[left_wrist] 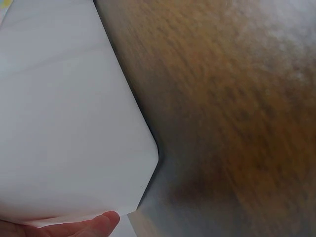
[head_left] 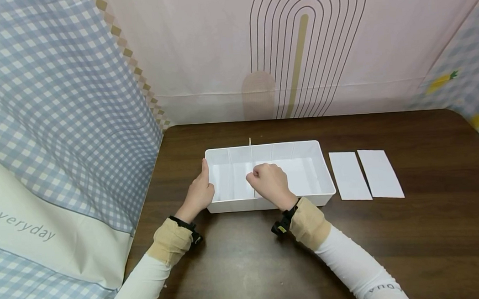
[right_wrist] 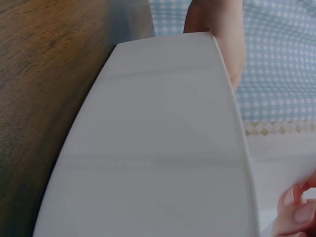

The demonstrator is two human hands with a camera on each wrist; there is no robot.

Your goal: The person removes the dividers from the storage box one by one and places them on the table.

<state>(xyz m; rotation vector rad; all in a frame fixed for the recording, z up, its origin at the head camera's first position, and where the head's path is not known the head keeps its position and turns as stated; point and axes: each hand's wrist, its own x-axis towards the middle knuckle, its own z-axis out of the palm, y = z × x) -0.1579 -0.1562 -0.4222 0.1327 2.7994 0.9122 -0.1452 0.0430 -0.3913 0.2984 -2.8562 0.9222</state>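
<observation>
Left hand (head_left: pixel 198 191) grips end of smooth, white rectangular tray (head_left: pixel 231 206) on wood-grain surface (head_left: pixel 246 263); right hand (head_left: pixel 271 184) pinches thin upright divider (head_left: pixel 250 149) inside it. 2 flat white panels (head_left: pixel 350 175) beside tray.

The box (head_left: pixel 234 206), divider (head_left: pixel 250 142) and, at three o'clock, cards (head_left: pixel 350 175) are plain white. The table (head_left: pixel 246 259) is brown wood-grain. At ten, blue-and-white checked cloth (head_left: pixel 53 65); at twelve, dark-arched pink sheet (head_left: pixel 200 46). White sleeves (head_left: pixel 349 257), tan cuffs (head_left: pixel 310 225), black straps (head_left: pixel 287 220).
</observation>
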